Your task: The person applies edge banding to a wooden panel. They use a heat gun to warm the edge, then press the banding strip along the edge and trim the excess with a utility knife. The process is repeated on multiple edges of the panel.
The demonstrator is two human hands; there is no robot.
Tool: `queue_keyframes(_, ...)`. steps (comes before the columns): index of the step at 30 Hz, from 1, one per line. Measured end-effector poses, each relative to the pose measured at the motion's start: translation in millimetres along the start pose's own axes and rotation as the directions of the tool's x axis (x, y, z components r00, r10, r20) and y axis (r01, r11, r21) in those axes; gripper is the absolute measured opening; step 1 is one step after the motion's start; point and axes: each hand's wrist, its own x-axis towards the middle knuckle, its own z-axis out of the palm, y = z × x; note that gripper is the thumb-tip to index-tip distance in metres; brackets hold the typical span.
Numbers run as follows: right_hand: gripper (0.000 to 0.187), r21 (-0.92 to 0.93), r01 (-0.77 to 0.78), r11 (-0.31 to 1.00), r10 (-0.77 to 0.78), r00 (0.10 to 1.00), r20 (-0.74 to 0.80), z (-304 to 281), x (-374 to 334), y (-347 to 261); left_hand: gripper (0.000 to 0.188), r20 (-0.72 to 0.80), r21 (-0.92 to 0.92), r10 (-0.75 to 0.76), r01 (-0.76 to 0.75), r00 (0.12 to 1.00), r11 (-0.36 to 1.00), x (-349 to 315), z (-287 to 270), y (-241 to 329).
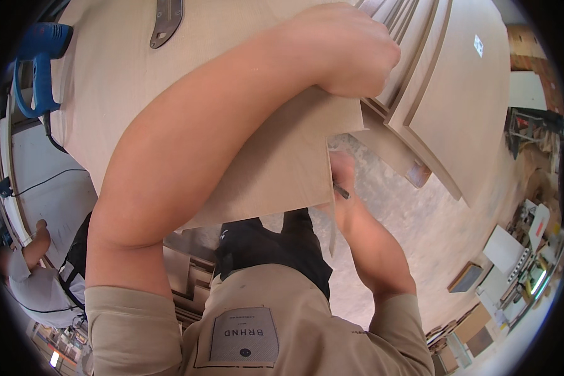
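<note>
My left arm reaches across a large pale plywood panel point(282, 163) to its right side. There my left hand point(357, 53) is closed in a fist shape over the panel; its fingertips and anything in them are hidden. Lower down, beside the panel's notched right edge, is my right hand point(343, 168), partly covered by that edge. It is closed around a slim dark tool point(341, 190), only the end of which shows. A thin pale strip point(331, 216) runs down along the edge beside this hand and hangs below the panel's corner.
A blue heat gun point(44, 69) stands at the panel's far left, its cord trailing down. A dark metal piece point(167, 24) lies near the top. Stacked boards point(457, 94) fill the upper right. Another person point(44, 276) is at the lower left. Cluttered shelving point(526, 269) lines the right.
</note>
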Motion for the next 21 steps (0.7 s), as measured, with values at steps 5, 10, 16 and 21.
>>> queue_keyframes(5, 0.025, -0.011, -0.008, 1.000, 0.008, 1.000, 0.028, -6.9, -1.4, -2.9, 0.024, 0.078, 0.024, -0.055, 0.053, 0.995, 0.998, 8.0, 2.1, -0.3)
queue_keyframes(10, 0.022, -0.081, 0.018, 0.997, -0.015, 0.999, 0.038, -7.6, -1.2, -15.6, 0.024, 0.073, -0.038, -0.036, 0.038, 0.997, 0.999, 1.5, -1.3, -1.6)
queue_keyframes(16, 0.025, -0.056, 0.020, 0.998, -0.019, 1.000, 0.021, -7.7, -2.3, -11.6, 0.025, 0.121, 0.041, -0.108, 0.104, 0.987, 0.994, 8.0, 5.3, 9.1)
queue_keyframes(21, 0.022, -0.055, 0.026, 0.998, -0.028, 0.999, -0.041, 2.7, -9.5, -3.8, 0.022, 0.126, 0.027, -0.114, 0.112, 0.985, 0.993, 15.0, 12.6, 7.7)
